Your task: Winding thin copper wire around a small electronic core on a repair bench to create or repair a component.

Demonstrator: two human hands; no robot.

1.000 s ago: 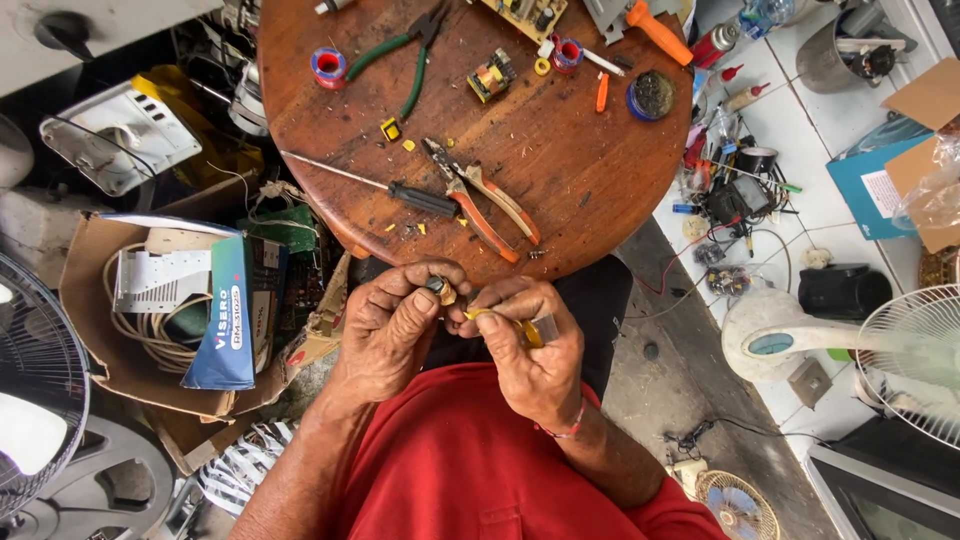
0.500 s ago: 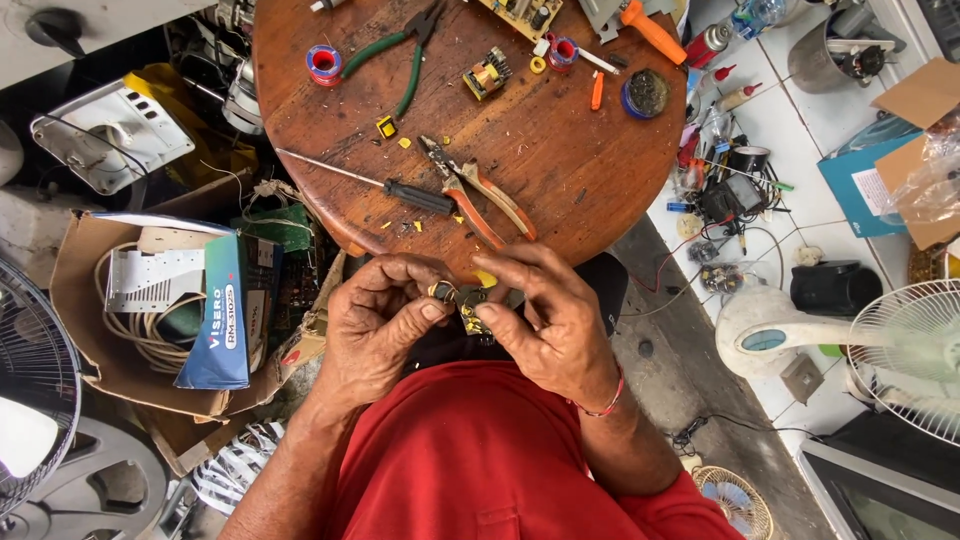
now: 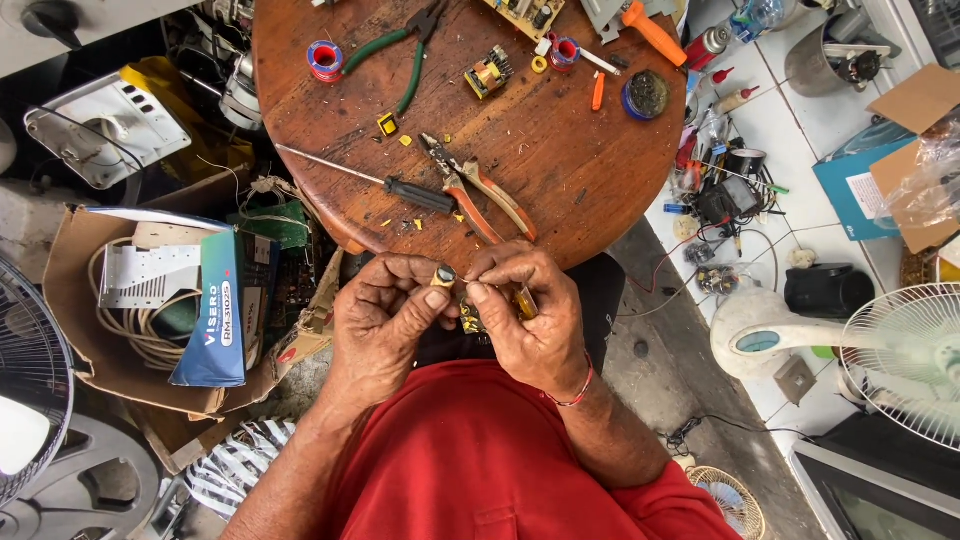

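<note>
Small part [image 3: 445,274] pinched between hands

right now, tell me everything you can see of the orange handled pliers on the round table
The pliers have slim dark metal jaws and two orange handles, slightly spread. They lie flat on the round wooden table, near its edge closest to the person, jaws pointing up-left, handles down-right. A black-handled screwdriver lies beside them, its handle meeting them near the pivot. Neither hand touches them.

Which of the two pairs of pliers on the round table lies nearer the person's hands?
The orange-handled pliers, lying beside the screwdriver just above the hands; the green-handled pliers lie at the table's far edge.
</note>
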